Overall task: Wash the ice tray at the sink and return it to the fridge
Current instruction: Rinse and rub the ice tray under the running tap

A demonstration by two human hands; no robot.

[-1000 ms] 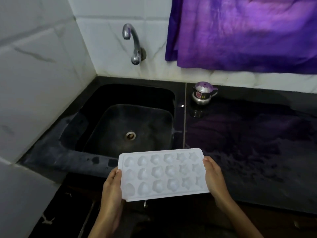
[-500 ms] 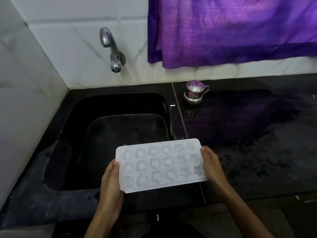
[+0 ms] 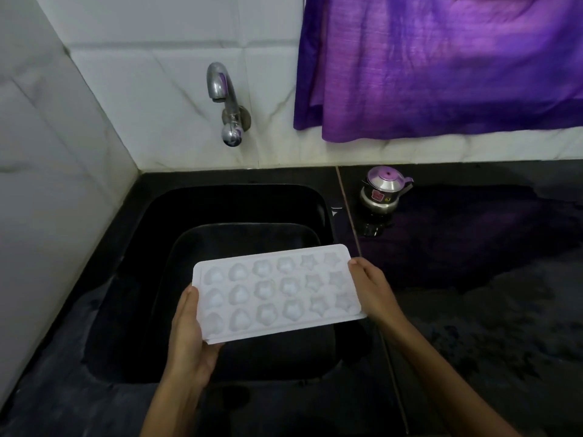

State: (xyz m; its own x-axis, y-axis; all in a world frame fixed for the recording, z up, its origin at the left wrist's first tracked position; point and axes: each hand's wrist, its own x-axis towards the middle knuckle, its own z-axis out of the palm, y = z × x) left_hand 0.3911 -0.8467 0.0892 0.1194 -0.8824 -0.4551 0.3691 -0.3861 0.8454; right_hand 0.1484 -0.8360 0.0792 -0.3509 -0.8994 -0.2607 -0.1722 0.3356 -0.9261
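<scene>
The ice tray [image 3: 277, 293], white and rectangular, is held above the black sink [image 3: 220, 209], cavities facing up. Three rows of six moulded hollows are seen, rounded shapes toward the left and star shapes toward the right. Its long axis runs left to right, with the right end angled slightly away from the person and a little higher in the view. The left short end is gripped by the left hand [image 3: 189, 339], thumb laid on the top rim and fingers [image 3: 209, 350] curled underneath. The right short end is clasped by the right hand [image 3: 372, 291], thumb on the rim, the remaining fingers hidden below the tray. A chrome tap [image 3: 225, 99] is mounted on the white tiled wall [image 3: 151, 96] behind the sink, well apart from the tray; no water is seen running. To the right, on the dark worktop [image 3: 489, 310], a small steel pot [image 3: 383, 190] with a lid stands near the wall. A purple cloth [image 3: 441, 64] hangs above it.
</scene>
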